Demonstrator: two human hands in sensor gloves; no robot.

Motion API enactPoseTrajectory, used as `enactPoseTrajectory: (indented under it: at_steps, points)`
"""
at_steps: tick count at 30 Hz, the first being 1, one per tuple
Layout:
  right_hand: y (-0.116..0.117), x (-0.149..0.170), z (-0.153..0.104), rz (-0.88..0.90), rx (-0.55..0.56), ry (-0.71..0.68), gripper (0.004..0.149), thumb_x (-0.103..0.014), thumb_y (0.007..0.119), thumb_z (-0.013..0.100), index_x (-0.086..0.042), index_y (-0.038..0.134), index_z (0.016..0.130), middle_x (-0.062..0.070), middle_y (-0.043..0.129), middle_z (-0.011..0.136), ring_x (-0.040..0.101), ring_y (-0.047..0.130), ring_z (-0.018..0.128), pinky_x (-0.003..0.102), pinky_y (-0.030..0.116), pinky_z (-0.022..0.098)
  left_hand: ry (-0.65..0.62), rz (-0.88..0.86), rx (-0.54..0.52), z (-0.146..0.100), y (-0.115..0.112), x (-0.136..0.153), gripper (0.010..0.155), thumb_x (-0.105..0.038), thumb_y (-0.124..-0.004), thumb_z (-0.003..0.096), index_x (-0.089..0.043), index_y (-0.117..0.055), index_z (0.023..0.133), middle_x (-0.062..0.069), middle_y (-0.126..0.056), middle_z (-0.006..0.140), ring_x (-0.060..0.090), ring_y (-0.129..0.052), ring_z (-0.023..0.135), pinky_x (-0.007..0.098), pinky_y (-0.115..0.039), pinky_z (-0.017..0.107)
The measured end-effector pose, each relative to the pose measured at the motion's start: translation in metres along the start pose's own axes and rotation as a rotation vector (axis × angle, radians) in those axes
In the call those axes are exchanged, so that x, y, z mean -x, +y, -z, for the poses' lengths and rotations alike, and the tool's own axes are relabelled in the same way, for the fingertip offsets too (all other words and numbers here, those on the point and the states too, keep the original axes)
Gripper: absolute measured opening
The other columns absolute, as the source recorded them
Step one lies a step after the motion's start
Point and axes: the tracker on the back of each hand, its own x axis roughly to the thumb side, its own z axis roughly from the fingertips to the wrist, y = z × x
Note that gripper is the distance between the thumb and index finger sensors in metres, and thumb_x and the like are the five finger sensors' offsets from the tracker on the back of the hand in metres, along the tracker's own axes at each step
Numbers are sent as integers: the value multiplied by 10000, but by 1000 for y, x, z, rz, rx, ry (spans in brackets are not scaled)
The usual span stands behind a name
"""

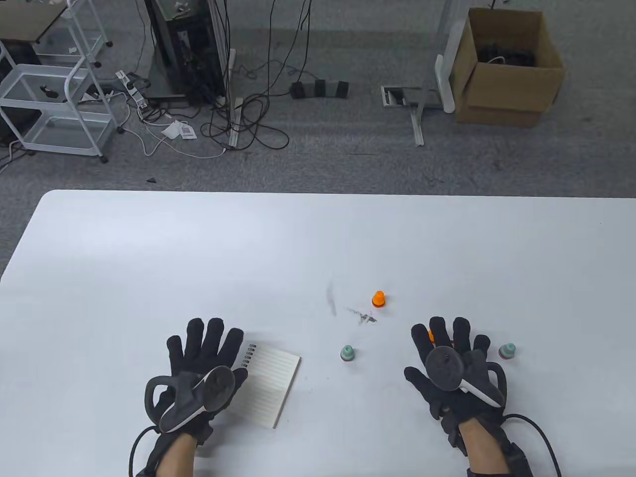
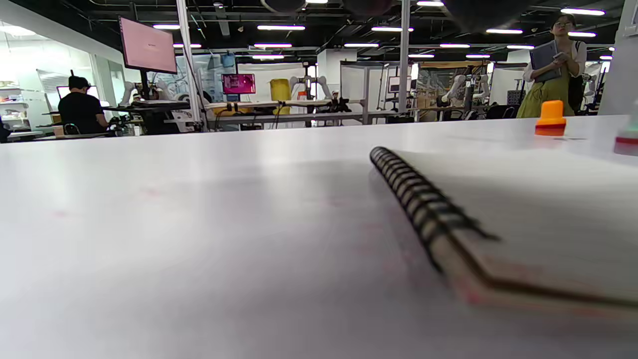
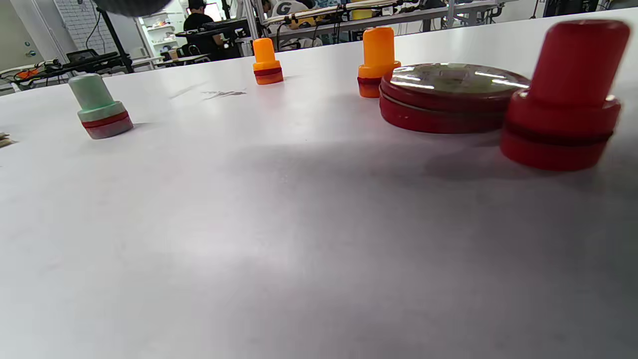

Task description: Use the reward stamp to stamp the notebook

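Observation:
A small spiral notebook (image 1: 271,382) lies open on the white table (image 1: 149,248), its lined page up. My left hand (image 1: 206,348) is spread open and empty, and it covers the notebook's left edge. In the left wrist view the notebook (image 2: 523,224) lies close on the right. My right hand (image 1: 447,348) is spread open and empty, low over a red stamp (image 3: 563,99) and a round red tin (image 3: 448,97). An orange stamp (image 1: 430,336) peeks out between its fingers and shows in the right wrist view (image 3: 377,60).
Another orange stamp (image 1: 378,299) stands past grey smudges (image 1: 362,315) mid-table. A green stamp (image 1: 347,353) stands between the notebook and my right hand. A second green stamp (image 1: 507,351) stands right of my right hand. The table's far edge borders the floor.

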Motion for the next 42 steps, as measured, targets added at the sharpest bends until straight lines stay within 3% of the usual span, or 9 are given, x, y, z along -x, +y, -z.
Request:
enactPoseTrajectory:
  at_steps: [13, 24, 42]
  points:
    - [0, 0, -2, 3, 9, 0, 825, -573, 600, 486, -281, 152, 1115, 117, 22, 1185, 533, -100, 980, 802, 22, 620, 6, -14, -16, 0, 0, 2, 763, -659, -622, 483, -422, -391, 1171, 32, -314, 1296, 409, -274, 1199, 714, -329, 839]
    - [-1, -1, -2, 27, 2, 2, 810, -558, 599, 490, -266, 181, 1120, 126, 45, 1188, 535, -83, 984, 799, 36, 628, 104, -125, -45, 1, 4, 19, 751, -637, -669, 490, -347, -505, 1163, 112, -499, 1254, 436, -479, 1157, 661, -527, 814]
    - [0, -2, -1, 24, -13, 8, 778, -517, 608, 504, -263, 205, 1120, 129, 73, 1181, 542, -48, 990, 795, 71, 638, 118, -128, 259, 21, -24, -22, 783, -626, -726, 485, -171, -631, 1116, 164, -789, 1026, 409, -830, 870, 547, -735, 690]
